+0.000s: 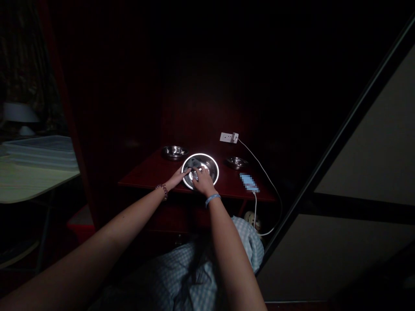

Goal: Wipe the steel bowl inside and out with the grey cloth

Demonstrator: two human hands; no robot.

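Observation:
A shiny stainless steel bowl point(213, 166) is tilted toward me at the front edge of the dark red shelf point(145, 172). My left hand point(177, 178) grips its left rim, thumb on the inside. Over the near rim reaches my right hand point(204, 180), its bent fingers inside the bowl against a crumpled grey cloth point(194, 163). Part of that cloth is hidden behind the fingers. Two more metal bowls stand on the shelf: one bowl point(175, 152) behind to the left, and a shallower bowl point(236, 162) to the right.
A phone point(249, 182) with a blurred screen lies on the right of the shelf. Its white cable point(274, 183) loops to a wall socket point(227, 137). Clear plastic boxes point(42, 151) sit on a pale table point(32, 179) at left. Checked cloth point(191, 263) covers my lap.

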